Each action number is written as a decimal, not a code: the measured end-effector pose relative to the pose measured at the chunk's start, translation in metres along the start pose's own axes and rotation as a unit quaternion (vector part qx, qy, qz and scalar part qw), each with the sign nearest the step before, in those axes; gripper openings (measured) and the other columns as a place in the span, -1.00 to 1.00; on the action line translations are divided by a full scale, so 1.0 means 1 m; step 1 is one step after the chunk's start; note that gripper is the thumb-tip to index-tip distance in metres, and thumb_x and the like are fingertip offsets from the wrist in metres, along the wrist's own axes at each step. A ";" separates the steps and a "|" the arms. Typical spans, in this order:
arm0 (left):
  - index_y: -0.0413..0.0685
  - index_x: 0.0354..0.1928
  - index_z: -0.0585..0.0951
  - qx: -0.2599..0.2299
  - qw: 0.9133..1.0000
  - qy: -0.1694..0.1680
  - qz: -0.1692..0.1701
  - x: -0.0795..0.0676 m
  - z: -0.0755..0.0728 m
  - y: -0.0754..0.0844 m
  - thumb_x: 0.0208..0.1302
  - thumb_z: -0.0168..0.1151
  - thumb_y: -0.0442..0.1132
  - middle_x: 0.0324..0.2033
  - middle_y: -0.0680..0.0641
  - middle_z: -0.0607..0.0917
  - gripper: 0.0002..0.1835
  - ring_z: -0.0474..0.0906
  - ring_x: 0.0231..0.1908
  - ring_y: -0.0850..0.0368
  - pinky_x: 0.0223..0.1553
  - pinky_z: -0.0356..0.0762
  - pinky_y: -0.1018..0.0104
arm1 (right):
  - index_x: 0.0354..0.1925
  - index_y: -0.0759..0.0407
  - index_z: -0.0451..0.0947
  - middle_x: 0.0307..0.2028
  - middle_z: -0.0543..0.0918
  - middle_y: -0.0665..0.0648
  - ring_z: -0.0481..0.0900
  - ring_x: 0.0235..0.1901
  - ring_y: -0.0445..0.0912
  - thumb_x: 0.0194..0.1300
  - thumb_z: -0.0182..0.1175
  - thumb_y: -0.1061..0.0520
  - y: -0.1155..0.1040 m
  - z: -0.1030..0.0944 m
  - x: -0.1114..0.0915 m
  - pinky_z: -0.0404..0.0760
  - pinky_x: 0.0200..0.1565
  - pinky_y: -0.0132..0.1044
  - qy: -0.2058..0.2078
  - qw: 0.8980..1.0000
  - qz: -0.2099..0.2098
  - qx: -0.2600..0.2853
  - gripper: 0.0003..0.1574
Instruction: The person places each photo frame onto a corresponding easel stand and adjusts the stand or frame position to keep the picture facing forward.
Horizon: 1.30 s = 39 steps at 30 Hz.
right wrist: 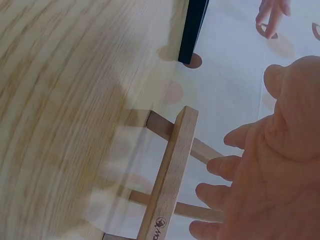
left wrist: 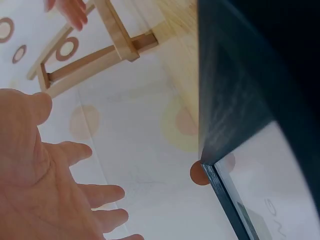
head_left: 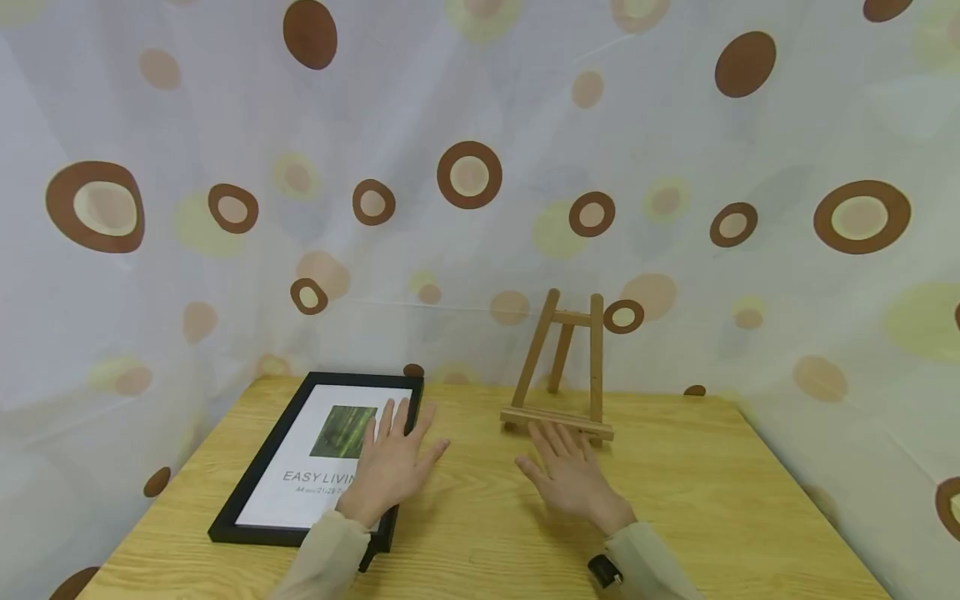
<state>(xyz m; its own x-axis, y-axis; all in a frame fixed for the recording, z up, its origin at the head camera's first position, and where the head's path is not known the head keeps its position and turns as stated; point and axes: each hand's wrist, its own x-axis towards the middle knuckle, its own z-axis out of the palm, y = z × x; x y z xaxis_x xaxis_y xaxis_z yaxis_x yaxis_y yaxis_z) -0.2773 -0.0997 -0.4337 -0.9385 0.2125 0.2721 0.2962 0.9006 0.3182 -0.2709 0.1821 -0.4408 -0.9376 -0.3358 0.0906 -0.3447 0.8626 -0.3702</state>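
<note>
A black picture frame (head_left: 262, 467) with a white printed insert lies on the left of the table. Above its right side my left hand (head_left: 393, 462) is spread with straight fingers, holding nothing; the left wrist view shows the palm (left wrist: 25, 175) apart from the frame's dark edge (left wrist: 225, 100). Right of centre a small wooden easel (head_left: 596, 367) stands upright on its legs. In front of its ledge (head_left: 555, 421) my right hand (head_left: 573, 483) is extended, fingers apart and holding nothing. From the right wrist, this hand (right wrist: 275, 165) appears beside the easel ledge (right wrist: 170, 175), with a gap between.
The light wooden table (head_left: 465, 533) ends at the back and sides against a white curtain (head_left: 420, 100) with brown and yellow circles. A black band (head_left: 603, 571) is on my right wrist. A small black leg or stand piece (head_left: 369, 552) juts from the frame's near edge.
</note>
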 end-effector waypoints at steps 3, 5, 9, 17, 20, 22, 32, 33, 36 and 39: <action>0.15 0.52 0.17 -0.003 1.000 0.002 -0.007 -0.001 -0.003 -0.003 0.45 -0.16 0.29 0.49 -0.32 0.10 -0.29 -0.13 0.50 -0.32 0.42 -0.10 -0.36 | 0.54 0.19 -0.06 0.52 -0.02 0.34 -0.15 0.51 0.31 0.53 -0.26 -0.32 -0.002 0.000 -0.002 -0.23 0.38 0.44 -0.004 1.000 -0.003 0.011 -0.11; 0.13 0.52 0.17 -0.007 1.000 0.003 -0.012 -0.001 -0.004 -0.006 0.46 -0.16 0.28 0.48 -0.33 0.12 -0.29 -0.12 0.50 -0.32 0.42 -0.09 -0.35 | 0.55 0.16 -0.07 0.52 -0.03 0.33 -0.15 0.50 0.32 0.52 -0.26 -0.34 -0.003 -0.001 -0.002 -0.23 0.37 0.45 -0.014 1.000 0.002 0.019 -0.10; 0.06 0.52 0.17 -0.026 0.999 0.000 -0.021 -0.003 -0.007 -0.012 0.48 -0.18 0.27 0.46 -0.34 0.16 -0.28 -0.10 0.49 -0.33 0.43 -0.07 -0.33 | 0.55 0.11 -0.09 0.52 0.00 0.34 -0.10 0.49 0.33 0.51 -0.25 -0.35 -0.006 -0.003 -0.002 -0.24 0.36 0.47 -0.031 0.999 0.012 0.039 -0.10; -0.21 0.45 0.26 -0.092 0.995 -0.013 -0.024 -0.006 -0.015 -0.024 0.51 -0.17 0.21 0.34 -0.39 0.36 -0.27 0.19 0.38 -0.37 0.35 0.16 -0.31 | 0.52 0.20 0.00 0.46 0.18 0.34 0.16 0.43 0.28 0.52 -0.21 -0.31 -0.006 -0.002 0.002 0.09 0.39 0.31 -0.033 0.997 -0.010 0.069 -0.12; -0.23 0.45 0.23 -0.125 0.991 -0.024 -0.031 -0.005 -0.020 -0.028 0.51 -0.19 0.23 0.35 -0.38 0.35 -0.24 0.22 0.37 -0.35 0.34 0.19 -0.29 | 0.51 0.25 0.01 0.47 0.17 0.33 0.18 0.43 0.25 0.51 -0.20 -0.33 -0.007 -0.002 0.005 0.18 0.40 0.22 -0.039 0.995 -0.017 0.086 -0.08; -0.25 0.45 0.23 -0.139 0.989 -0.030 -0.037 -0.004 -0.022 -0.031 0.50 -0.21 0.24 0.37 -0.37 0.34 -0.23 0.21 0.38 -0.35 0.36 0.18 -0.28 | 0.50 0.28 0.04 0.46 0.18 0.32 0.18 0.43 0.25 0.50 -0.18 -0.33 -0.009 -0.002 0.005 0.19 0.39 0.21 -0.043 0.994 -0.014 0.098 -0.07; -0.29 0.37 0.35 -0.164 0.983 -0.013 -0.086 -0.007 -0.039 -0.054 0.51 -0.17 0.20 0.23 -0.34 0.52 -0.28 0.44 0.23 -0.30 0.22 0.42 -0.20 | 0.37 0.38 0.27 0.33 0.41 0.36 0.35 0.32 0.27 0.49 -0.03 -0.23 -0.021 0.000 0.011 0.34 0.31 0.21 -0.050 0.986 -0.029 0.159 -0.18; -0.27 0.35 0.39 -0.167 0.982 -0.007 -0.090 -0.007 -0.040 -0.057 0.51 -0.15 0.19 0.17 -0.31 0.57 -0.30 0.51 0.17 -0.26 0.16 0.49 -0.17 | 0.37 0.37 0.29 0.32 0.42 0.34 0.37 0.31 0.26 0.49 -0.02 -0.21 -0.022 0.001 0.012 0.36 0.30 0.20 -0.054 0.985 -0.030 0.164 -0.20; -0.20 0.21 0.55 -0.177 0.979 -0.005 -0.105 -0.008 -0.043 -0.065 0.48 -0.02 0.13 -0.04 -0.18 0.70 -0.43 0.63 -0.06 -0.06 -0.04 0.61 -0.02 | 0.33 0.34 0.35 0.29 0.47 0.30 0.42 0.27 0.25 0.48 0.02 -0.17 -0.024 0.002 0.015 0.42 0.25 0.18 -0.067 0.981 -0.030 0.182 -0.27; -0.19 0.06 0.64 -0.168 0.980 -0.008 -0.109 -0.010 -0.047 -0.076 0.43 0.12 0.00 -0.14 -0.14 0.73 -0.58 0.64 -0.15 0.01 -0.10 0.63 0.03 | 0.29 0.31 0.42 0.24 0.52 0.28 0.49 0.21 0.23 0.46 0.06 -0.15 -0.027 0.005 0.019 0.49 0.18 0.15 -0.082 0.974 -0.025 0.212 -0.32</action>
<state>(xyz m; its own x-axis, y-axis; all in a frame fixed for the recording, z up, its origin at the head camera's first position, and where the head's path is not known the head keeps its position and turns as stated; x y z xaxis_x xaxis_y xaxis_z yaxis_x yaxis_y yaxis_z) -0.2824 -0.1877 -0.4178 -0.9877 0.0376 0.1520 0.1284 0.7501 0.6487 -0.2795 0.1506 -0.4336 -0.8880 -0.4595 -0.0183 -0.3070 0.6219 -0.7204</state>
